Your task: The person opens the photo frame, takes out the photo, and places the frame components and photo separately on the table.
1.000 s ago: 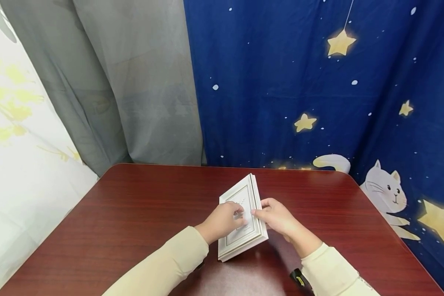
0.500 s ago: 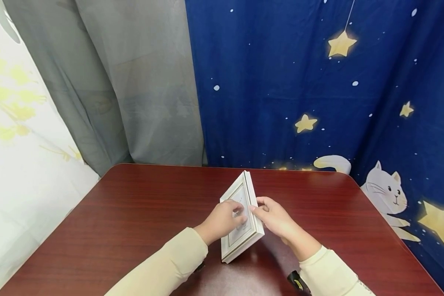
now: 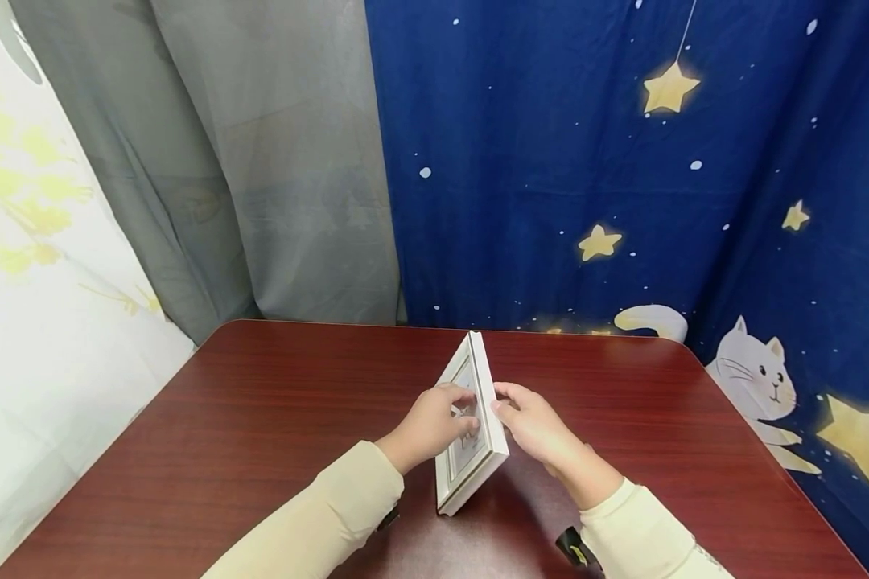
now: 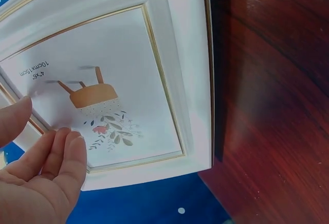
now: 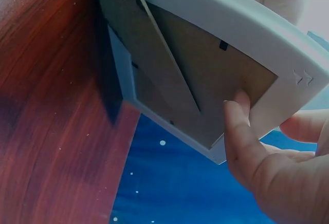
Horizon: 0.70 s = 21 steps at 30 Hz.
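A white picture frame (image 3: 484, 386) with thin gold trim stands tilted on the table, its front turned to the left. My right hand (image 3: 539, 426) grips its right side, thumb at the edge and fingers behind. In the right wrist view, fingertips press the brown backing board (image 5: 205, 64), where a stand leg (image 5: 149, 44) slants out. My left hand (image 3: 430, 418) is at the front, fingers and thumb loosely bent and apart, fingertips right at the glass. The left wrist view shows the insert (image 4: 110, 44), printed with a flowered chair and a size label, upside down.
The dark red wooden table (image 3: 297, 402) spreads around the frame. Behind it hang a grey curtain (image 3: 297, 161) and a blue curtain (image 3: 521, 161) with stars and a cat. A pale cloth (image 3: 58, 362) hangs at the left.
The frame has turned so its front faces further left and more of its right side shows. Its top has shifted left; both hands have moved slightly with it.
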### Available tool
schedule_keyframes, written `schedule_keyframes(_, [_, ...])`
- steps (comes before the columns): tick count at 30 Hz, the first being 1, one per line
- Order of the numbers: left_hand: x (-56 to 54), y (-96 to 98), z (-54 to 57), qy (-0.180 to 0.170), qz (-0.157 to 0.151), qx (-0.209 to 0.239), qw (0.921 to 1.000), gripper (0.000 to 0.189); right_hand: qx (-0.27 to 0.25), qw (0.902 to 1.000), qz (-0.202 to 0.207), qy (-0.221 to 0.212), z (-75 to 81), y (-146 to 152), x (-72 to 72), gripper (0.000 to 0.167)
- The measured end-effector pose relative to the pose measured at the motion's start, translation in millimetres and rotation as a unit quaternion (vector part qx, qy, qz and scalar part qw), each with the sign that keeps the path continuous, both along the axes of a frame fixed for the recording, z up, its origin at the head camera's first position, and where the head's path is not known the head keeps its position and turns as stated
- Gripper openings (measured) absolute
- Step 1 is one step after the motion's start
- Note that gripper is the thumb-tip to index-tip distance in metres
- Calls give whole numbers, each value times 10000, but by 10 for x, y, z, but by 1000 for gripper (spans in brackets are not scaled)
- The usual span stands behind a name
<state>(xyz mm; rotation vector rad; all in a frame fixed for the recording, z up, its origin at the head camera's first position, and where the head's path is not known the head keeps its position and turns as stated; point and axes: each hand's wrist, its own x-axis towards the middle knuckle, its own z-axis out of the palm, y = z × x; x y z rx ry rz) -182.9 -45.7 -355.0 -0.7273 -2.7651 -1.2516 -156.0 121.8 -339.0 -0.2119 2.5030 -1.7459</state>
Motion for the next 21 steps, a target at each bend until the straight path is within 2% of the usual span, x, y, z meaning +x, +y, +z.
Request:
schedule_keyframes(10, [3,36,13,-294,187,186,9992,34,527,9984,-91,208,84,-17,7,35])
schedule_keyframes(21, [17,68,-6,-189,102,437,9988,31,688,9970,145,338,138,15,18,36])
